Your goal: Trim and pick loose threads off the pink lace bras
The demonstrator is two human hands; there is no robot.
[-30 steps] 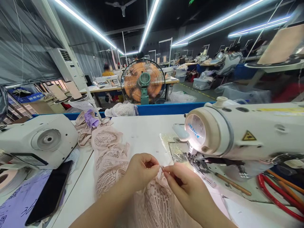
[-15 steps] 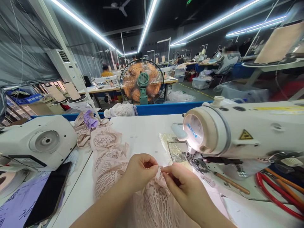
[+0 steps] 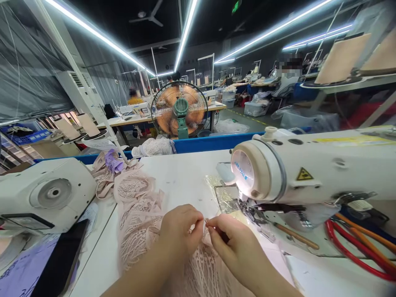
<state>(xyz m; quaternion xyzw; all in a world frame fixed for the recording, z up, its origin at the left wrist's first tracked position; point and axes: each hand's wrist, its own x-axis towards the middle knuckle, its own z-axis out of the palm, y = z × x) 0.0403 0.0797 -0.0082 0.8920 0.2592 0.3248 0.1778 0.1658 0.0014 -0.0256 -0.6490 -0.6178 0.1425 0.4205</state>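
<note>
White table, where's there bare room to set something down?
A nearly bare tabletop patch lies beyond your left hand and right hand, between the lace pile and lit sewing machine. Left of the pile it's crowded: phone, papers, another machine.

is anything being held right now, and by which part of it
Yes: the pale pink lace piece, apparently pinched at its far edge by both the left hand and the right hand; the exact spot is partly hidden.

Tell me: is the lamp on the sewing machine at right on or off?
On. The machine glows bright white around the lower part of its rounded end.
</note>
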